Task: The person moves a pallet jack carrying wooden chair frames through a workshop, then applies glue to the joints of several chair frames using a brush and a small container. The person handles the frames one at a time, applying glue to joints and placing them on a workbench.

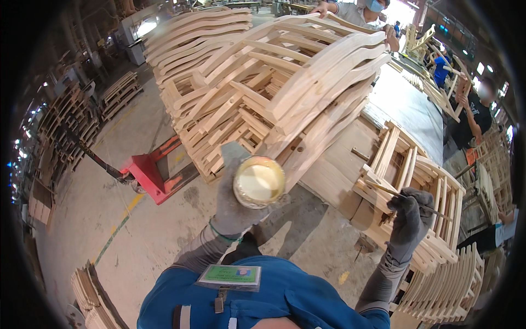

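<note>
Grey gloves on left hand [233, 205] and right hand [410, 216]. Tin [258, 181]: cream-white contents, metallic rim. Stacked chair frames [263, 82], far: pale unfinished wood. Pallet jack [150, 172], left: red. Near: blue shirt [274, 299], green badge [229, 276]. Floor [153, 241]: grey concrete, yellow line.

This is a furniture workshop — a large factory hall with a bare concrete floor [159, 230] marked by a yellow line. Unfinished pale wooden chair frames [263, 82] are stacked high in the middle, with more chair parts [433, 219] piled at the right and stacks of wood [118, 93] along the left. A red pallet jack [150, 172] stands by the stack — other workers [474, 118] handle frames in the background.
</note>
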Demonstrator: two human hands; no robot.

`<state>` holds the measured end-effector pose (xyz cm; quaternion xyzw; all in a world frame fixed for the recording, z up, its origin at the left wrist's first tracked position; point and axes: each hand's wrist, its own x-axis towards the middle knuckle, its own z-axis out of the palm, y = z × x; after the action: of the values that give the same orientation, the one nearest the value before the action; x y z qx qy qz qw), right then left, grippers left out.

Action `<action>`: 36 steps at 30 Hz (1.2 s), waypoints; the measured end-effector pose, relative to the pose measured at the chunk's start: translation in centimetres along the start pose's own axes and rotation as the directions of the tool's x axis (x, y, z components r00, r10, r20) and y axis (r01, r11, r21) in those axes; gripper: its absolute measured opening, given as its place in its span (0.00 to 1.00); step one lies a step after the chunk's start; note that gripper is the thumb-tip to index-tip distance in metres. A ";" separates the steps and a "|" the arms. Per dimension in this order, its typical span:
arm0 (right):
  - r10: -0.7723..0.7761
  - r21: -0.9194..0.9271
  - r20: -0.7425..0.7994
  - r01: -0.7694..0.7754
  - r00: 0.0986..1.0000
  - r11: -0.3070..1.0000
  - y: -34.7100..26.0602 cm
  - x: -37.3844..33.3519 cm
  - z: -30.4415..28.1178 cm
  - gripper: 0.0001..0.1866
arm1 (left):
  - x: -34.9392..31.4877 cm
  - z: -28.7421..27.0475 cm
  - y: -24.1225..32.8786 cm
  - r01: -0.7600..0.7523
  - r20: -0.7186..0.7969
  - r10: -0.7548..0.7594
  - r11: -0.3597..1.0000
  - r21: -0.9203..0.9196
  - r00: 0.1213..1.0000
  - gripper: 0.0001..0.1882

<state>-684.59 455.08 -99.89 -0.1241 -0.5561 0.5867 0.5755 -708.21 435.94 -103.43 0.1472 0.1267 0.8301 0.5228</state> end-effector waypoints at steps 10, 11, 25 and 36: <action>0.014 0.059 0.105 -0.020 0.994 0.998 6.4 1.3 15.9 0.07 | -0.1 -8.1 14.5 -0.190 -0.218 0.187 0.982 0.008 0.958 0.33; 0.014 0.078 0.111 -0.022 0.994 0.997 7.3 1.3 17.8 0.07 | 0.5 -8.6 16.4 -0.181 -0.206 0.182 0.983 0.021 0.962 0.32; -0.011 -0.131 0.372 0.064 0.928 0.989 15.9 9.4 41.5 0.08 | 16.1 -13.3 35.0 0.020 -0.002 -0.020 0.979 0.201 1.000 0.25; 0.211 -0.368 0.381 -0.061 0.900 0.928 20.9 16.1 41.1 0.06 | 25.0 -13.6 33.6 0.225 0.157 -0.233 0.972 0.067 0.960 0.21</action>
<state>-733.08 453.10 -94.14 -0.1355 -0.7495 0.5317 0.3704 -751.50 443.70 -101.01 0.2119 0.1193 0.7457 0.6203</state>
